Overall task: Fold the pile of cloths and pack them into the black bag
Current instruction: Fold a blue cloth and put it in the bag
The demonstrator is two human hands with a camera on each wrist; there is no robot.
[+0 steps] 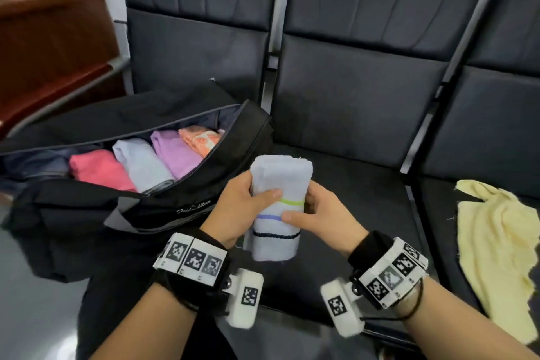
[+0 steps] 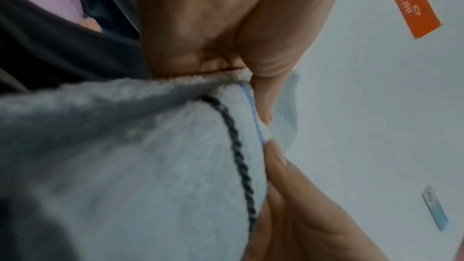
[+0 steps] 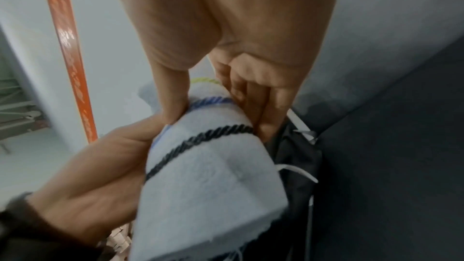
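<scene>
While gripped, white cloth (image 1: 280,202) between hands.

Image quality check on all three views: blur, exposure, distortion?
Head: even light, the white towel and both hands sharp, wood cabinet at left motion-blurred, seat backs bowed by the wide lens. Left wrist: dim, towel close and soft, lower left corner dark. Right wrist: brighter, towel's black cord readable, edges smeared.
</scene>
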